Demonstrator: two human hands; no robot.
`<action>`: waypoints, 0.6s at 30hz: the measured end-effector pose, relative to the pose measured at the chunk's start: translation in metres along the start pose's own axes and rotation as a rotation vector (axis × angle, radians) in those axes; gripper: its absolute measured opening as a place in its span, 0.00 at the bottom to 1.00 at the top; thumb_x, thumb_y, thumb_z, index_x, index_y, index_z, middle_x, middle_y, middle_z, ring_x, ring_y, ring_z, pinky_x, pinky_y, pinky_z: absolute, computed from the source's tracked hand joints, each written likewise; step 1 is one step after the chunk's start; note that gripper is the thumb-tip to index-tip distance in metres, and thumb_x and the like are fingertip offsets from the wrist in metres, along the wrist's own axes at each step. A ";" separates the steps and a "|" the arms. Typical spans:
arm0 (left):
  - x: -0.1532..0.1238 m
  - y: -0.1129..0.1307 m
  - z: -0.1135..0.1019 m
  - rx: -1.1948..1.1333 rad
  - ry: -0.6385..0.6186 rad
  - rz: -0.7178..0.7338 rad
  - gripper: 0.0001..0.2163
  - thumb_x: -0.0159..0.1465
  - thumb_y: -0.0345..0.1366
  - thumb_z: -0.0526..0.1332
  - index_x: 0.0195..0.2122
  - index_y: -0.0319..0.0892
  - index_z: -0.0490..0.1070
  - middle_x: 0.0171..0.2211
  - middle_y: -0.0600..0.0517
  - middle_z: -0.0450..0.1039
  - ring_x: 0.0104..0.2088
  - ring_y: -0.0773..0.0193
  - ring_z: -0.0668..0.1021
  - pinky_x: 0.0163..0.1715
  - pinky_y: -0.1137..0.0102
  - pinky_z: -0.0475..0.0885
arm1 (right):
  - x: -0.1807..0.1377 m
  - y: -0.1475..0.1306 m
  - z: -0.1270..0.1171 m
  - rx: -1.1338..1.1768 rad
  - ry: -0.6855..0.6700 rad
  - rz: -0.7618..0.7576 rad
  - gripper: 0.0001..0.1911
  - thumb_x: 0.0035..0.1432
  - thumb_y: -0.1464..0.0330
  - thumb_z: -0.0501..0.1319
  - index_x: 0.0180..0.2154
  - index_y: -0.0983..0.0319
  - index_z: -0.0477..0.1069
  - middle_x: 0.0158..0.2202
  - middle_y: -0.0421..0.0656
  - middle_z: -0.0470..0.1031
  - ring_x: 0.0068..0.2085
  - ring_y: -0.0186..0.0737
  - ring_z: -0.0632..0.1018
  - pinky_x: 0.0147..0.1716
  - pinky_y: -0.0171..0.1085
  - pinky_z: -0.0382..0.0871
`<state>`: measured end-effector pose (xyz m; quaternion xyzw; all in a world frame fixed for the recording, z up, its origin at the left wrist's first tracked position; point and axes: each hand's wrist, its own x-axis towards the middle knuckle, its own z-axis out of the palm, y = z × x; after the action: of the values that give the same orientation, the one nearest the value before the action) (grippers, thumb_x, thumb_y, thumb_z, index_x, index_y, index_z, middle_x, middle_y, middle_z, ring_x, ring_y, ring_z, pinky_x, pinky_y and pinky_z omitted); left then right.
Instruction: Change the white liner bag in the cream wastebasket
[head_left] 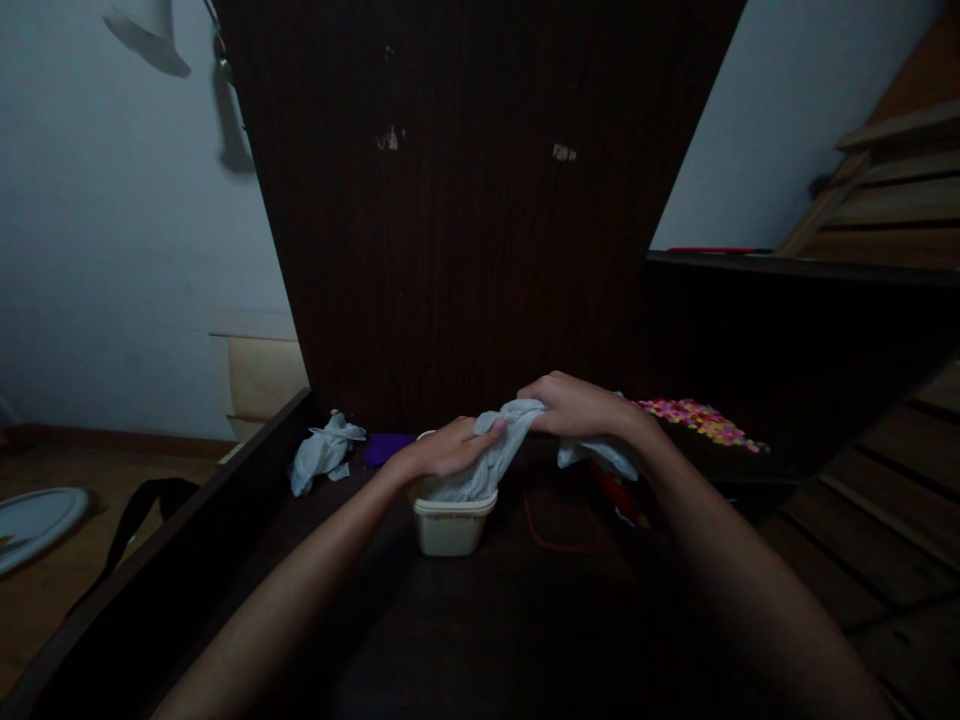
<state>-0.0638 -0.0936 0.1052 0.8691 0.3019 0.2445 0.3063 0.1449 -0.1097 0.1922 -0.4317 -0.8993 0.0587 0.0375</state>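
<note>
A thin, whitish plastic bag (491, 465) runs up at a slant from inside a small cream plastic container (452, 530). My left hand (456, 447) is closed on the bag just above the container's rim, with the thumb over it. Higher and to the right, my right hand (574, 403) grips the bag's twisted upper part. Another whitish piece (596, 455) hangs below my right wrist; whether it belongs to the same bag I cannot tell. The bag's lower end is hidden inside the container.
On the dark desk (420, 640), a crumpled white bag (326, 452) and a purple item (386, 448) lie left. An orange-edged rectangular outline (562, 545), a red packet (619, 495) and a colourful beaded strip (701, 420) are right. A dark panel (465, 250) rises behind.
</note>
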 end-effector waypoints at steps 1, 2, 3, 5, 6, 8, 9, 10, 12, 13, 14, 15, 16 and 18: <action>-0.002 -0.003 0.000 0.003 0.012 -0.021 0.24 0.73 0.49 0.44 0.26 0.42 0.65 0.22 0.55 0.65 0.25 0.65 0.68 0.29 0.71 0.65 | -0.001 0.001 -0.002 0.023 0.006 -0.005 0.09 0.59 0.68 0.59 0.29 0.63 0.75 0.27 0.42 0.77 0.30 0.38 0.76 0.28 0.32 0.59; -0.005 -0.007 0.000 0.008 0.023 -0.030 0.25 0.73 0.49 0.43 0.25 0.42 0.64 0.21 0.55 0.64 0.25 0.65 0.67 0.28 0.71 0.65 | -0.002 0.002 -0.003 0.049 0.013 -0.009 0.09 0.59 0.68 0.59 0.29 0.63 0.74 0.28 0.42 0.77 0.30 0.38 0.76 0.28 0.32 0.59; -0.006 -0.010 -0.001 0.012 0.034 -0.029 0.25 0.73 0.49 0.43 0.24 0.42 0.64 0.21 0.55 0.64 0.25 0.65 0.67 0.29 0.71 0.65 | -0.003 0.004 -0.003 0.075 0.020 -0.010 0.08 0.59 0.68 0.59 0.29 0.63 0.74 0.28 0.42 0.77 0.31 0.38 0.76 0.29 0.32 0.60; -0.009 -0.014 -0.004 0.019 0.058 -0.019 0.21 0.72 0.45 0.46 0.26 0.42 0.67 0.24 0.54 0.67 0.27 0.63 0.70 0.32 0.70 0.66 | -0.004 0.006 -0.003 0.118 0.028 -0.010 0.08 0.58 0.68 0.59 0.29 0.63 0.74 0.28 0.41 0.77 0.31 0.38 0.76 0.29 0.32 0.60; -0.011 -0.016 -0.006 0.023 0.070 -0.004 0.17 0.71 0.42 0.49 0.29 0.41 0.70 0.27 0.53 0.71 0.30 0.62 0.72 0.35 0.69 0.68 | -0.005 0.007 -0.003 0.131 0.031 -0.009 0.08 0.58 0.68 0.59 0.29 0.63 0.74 0.28 0.41 0.77 0.31 0.38 0.76 0.30 0.32 0.61; -0.014 -0.017 -0.013 0.036 0.082 0.045 0.10 0.66 0.36 0.54 0.38 0.41 0.74 0.36 0.50 0.76 0.38 0.59 0.76 0.44 0.66 0.69 | -0.005 0.008 -0.003 0.143 0.038 -0.009 0.07 0.57 0.69 0.58 0.30 0.63 0.74 0.28 0.41 0.76 0.31 0.38 0.75 0.30 0.33 0.61; -0.017 -0.016 -0.016 0.042 0.072 0.070 0.11 0.64 0.33 0.56 0.44 0.42 0.75 0.40 0.49 0.77 0.42 0.57 0.76 0.48 0.64 0.69 | -0.005 0.008 -0.002 0.147 0.042 -0.011 0.07 0.57 0.69 0.58 0.30 0.63 0.74 0.28 0.41 0.76 0.31 0.38 0.75 0.30 0.33 0.61; -0.019 -0.015 -0.020 0.042 0.052 0.092 0.15 0.62 0.31 0.57 0.49 0.42 0.74 0.44 0.48 0.78 0.46 0.56 0.77 0.51 0.62 0.68 | -0.004 0.008 -0.002 0.150 0.046 -0.013 0.07 0.56 0.70 0.58 0.31 0.63 0.75 0.29 0.41 0.77 0.32 0.38 0.75 0.30 0.32 0.61; -0.025 -0.010 -0.025 0.007 -0.004 0.108 0.26 0.57 0.28 0.60 0.59 0.42 0.69 0.50 0.46 0.77 0.52 0.53 0.75 0.56 0.59 0.67 | -0.003 0.006 -0.002 0.154 0.060 -0.021 0.07 0.56 0.71 0.57 0.33 0.63 0.75 0.30 0.41 0.77 0.32 0.38 0.76 0.31 0.32 0.62; -0.027 -0.007 -0.027 -0.031 -0.029 0.097 0.32 0.56 0.28 0.62 0.63 0.43 0.65 0.54 0.45 0.75 0.55 0.52 0.74 0.58 0.58 0.66 | -0.002 0.004 -0.001 0.156 0.071 -0.029 0.08 0.56 0.71 0.57 0.34 0.63 0.75 0.30 0.41 0.77 0.33 0.38 0.76 0.32 0.32 0.62; -0.028 -0.004 -0.027 -0.076 -0.043 0.078 0.36 0.55 0.29 0.65 0.66 0.43 0.60 0.57 0.45 0.73 0.57 0.51 0.73 0.59 0.56 0.65 | 0.000 0.002 -0.001 0.157 0.083 -0.038 0.08 0.56 0.72 0.57 0.34 0.63 0.75 0.31 0.41 0.77 0.33 0.38 0.76 0.32 0.32 0.62; -0.028 -0.001 -0.026 -0.120 -0.038 0.054 0.40 0.54 0.31 0.68 0.68 0.43 0.57 0.60 0.44 0.70 0.59 0.50 0.72 0.60 0.56 0.65 | 0.001 -0.001 0.000 0.159 0.097 -0.046 0.09 0.56 0.72 0.56 0.35 0.63 0.75 0.31 0.41 0.78 0.33 0.38 0.76 0.32 0.32 0.63; -0.027 0.001 -0.023 -0.159 -0.017 0.033 0.43 0.54 0.35 0.70 0.69 0.43 0.54 0.61 0.43 0.68 0.60 0.49 0.71 0.61 0.55 0.65 | 0.003 -0.004 0.001 0.160 0.112 -0.056 0.10 0.55 0.73 0.56 0.36 0.63 0.76 0.31 0.42 0.78 0.33 0.38 0.76 0.33 0.32 0.63; -0.021 0.005 -0.015 -0.197 0.061 0.023 0.45 0.53 0.41 0.73 0.69 0.42 0.52 0.62 0.41 0.66 0.58 0.49 0.71 0.60 0.57 0.66 | 0.006 -0.011 0.002 0.164 0.137 -0.075 0.12 0.54 0.76 0.56 0.38 0.64 0.76 0.33 0.43 0.79 0.34 0.39 0.77 0.34 0.33 0.63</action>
<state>-0.0855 -0.1048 0.1139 0.8303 0.2755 0.3029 0.3781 0.1319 -0.1119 0.1921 -0.3963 -0.9023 0.1011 0.1362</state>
